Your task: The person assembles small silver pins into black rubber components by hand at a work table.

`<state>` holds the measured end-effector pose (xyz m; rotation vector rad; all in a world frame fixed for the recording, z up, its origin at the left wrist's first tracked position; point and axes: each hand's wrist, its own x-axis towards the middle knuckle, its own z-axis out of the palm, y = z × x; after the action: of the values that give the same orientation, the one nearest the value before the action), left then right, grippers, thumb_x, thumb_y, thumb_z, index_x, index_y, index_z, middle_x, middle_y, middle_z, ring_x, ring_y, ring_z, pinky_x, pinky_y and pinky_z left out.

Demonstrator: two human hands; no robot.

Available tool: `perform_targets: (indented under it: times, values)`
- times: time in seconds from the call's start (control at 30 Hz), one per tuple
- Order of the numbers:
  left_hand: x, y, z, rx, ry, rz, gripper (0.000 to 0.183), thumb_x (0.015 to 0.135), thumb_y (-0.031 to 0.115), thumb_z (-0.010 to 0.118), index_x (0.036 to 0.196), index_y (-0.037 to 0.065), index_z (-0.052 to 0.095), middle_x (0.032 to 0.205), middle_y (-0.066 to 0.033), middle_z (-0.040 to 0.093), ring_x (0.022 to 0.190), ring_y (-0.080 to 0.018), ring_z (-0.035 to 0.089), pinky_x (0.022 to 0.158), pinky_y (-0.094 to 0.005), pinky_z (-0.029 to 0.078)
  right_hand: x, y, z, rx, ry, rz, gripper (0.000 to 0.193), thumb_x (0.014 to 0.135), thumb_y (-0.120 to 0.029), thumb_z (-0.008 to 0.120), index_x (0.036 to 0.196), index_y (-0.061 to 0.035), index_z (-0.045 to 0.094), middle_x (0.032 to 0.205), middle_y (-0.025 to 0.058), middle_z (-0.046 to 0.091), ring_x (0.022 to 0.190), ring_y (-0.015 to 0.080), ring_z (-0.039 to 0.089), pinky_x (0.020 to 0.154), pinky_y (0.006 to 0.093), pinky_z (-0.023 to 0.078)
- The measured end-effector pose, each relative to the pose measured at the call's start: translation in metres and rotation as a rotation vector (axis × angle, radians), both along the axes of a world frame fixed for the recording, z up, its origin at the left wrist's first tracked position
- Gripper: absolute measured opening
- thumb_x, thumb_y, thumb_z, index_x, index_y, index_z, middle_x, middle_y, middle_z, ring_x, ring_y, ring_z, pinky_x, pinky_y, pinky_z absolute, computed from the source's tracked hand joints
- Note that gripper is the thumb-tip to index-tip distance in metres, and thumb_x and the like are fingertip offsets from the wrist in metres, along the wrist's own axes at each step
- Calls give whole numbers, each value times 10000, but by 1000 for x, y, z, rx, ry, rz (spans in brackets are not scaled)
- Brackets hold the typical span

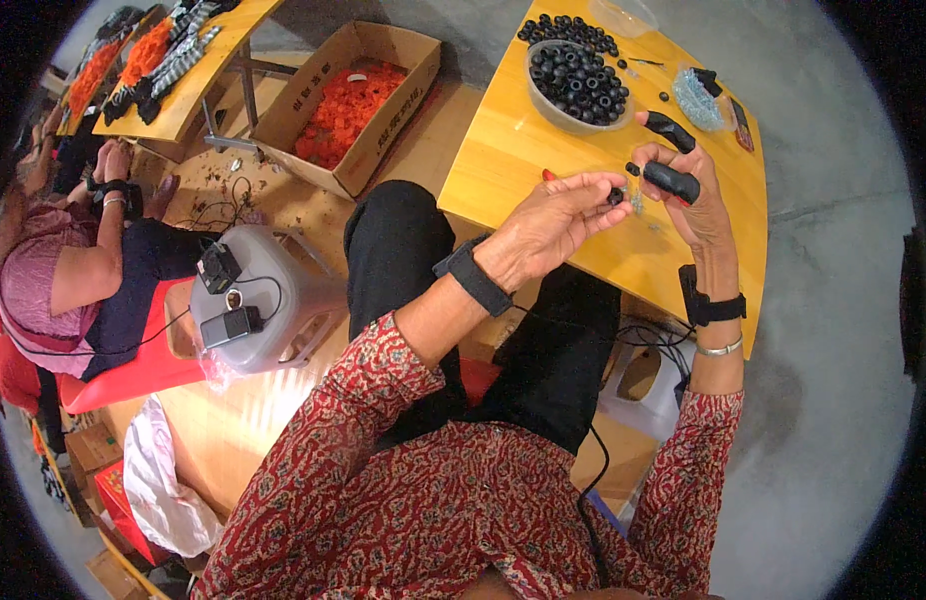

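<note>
Red patterned shirt cloth, nearest the camera, fills the lower middle of the frame. Next in size comes the yellow table at upper right, then the carton of orange pieces at upper left of centre. Over the table, right of centre, the left hand has thumb and fingertips pinched on a black bead. The right hand, farther right, wears black finger covers; its fingers curl toward a small black piece, but I cannot tell whether they are clamped on it. Above the hands stands a bowl heaped with black beads.

A loosening pinch could drop the bead, which, being round, might roll away. A knock from a knuckle could spill the bowl.

Something clear and thin between the hands is too faint to make out; the right fingertips partly hide one another, and the dark rim crops a clear dish at the top.
</note>
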<state>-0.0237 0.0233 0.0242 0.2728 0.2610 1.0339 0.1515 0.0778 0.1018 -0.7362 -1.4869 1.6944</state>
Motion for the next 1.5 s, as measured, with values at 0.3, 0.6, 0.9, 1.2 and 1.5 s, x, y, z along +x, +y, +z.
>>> perform_targets:
  times: [0.3,0.6,0.9,1.2,1.5]
  values:
    - [1,-7,1,30,38,-38,185,902,129,552,1005,-17,599,995,-77,622,938,-184,609,872,-253,509,-8,-40,-4,505,-593,-251,441,757,-31,685,1170,15,537,822,-31,580,698,42,482,625,173,377]
    - [5,-8,2,96,66,-96,208,918,118,520,1042,-33,590,995,-86,619,941,-177,603,863,-247,503,6,-52,-7,683,-665,-272,252,788,-61,649,1040,-51,631,860,6,577,704,78,514,579,208,395]
    - [11,-14,-2,79,37,-243,243,917,158,532,1030,-51,579,963,-111,598,895,-196,600,845,-275,514,16,-56,0,694,-695,-127,171,815,-77,609,974,-16,624,836,65,554,748,157,537,602,252,421]
    - [17,-18,-14,88,105,-275,267,930,176,508,1076,-44,548,974,-132,594,917,-190,595,830,-247,515,28,-64,-10,659,-687,-129,151,761,-84,669,900,-31,645,797,26,552,681,113,493,555,234,389]
    - [19,-19,-11,96,69,-220,301,933,66,460,1187,-96,468,1130,-173,545,1063,-245,560,954,-264,466,42,-93,-17,639,-632,-392,145,748,-67,691,874,-25,633,769,-3,584,634,78,477,566,209,400]
